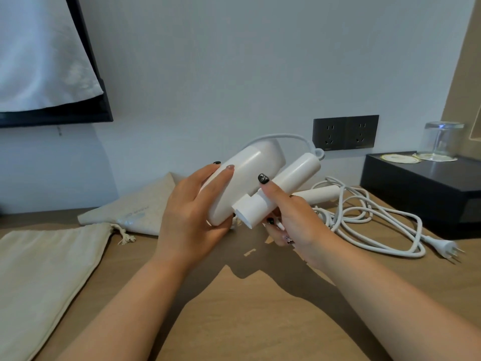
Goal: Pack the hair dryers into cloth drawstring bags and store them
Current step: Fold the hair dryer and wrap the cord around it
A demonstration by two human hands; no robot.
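Hands first: the left hand (190, 212) wraps the rounded white body of the hair dryer (242, 178), fingers curled over its near end, while the right hand (289, 220) grips the folding handle (283, 188) with the thumb laid along it, so the dryer is held up off the bench (247, 308), above its middle. Its cord (281, 138) loops up behind the body toward the handle's tip. Judging from this, packing has hardly begun: the dryer is out of any bag, and the step in hand looks like folding the handle against the body before bagging. Just right of the held dryer, a second white handle (320, 194) lies on the bench amid a loose cable (377, 222) ending in a plug (442, 247) (whether a whole second dryer lies there is hidden by the right hand). Left of the held dryer lie two cloth bags: a drawstring bag (46, 267), flat and seemingly empty, at the near left, and a printed bag (140, 207) behind it, partly hidden by the left hand, whose contents I cannot tell. Cords remain uncoiled, bags unfilled, nothing stored. Far right of the dryer, a dark box (416, 186) carries an upturned glass (441, 140).
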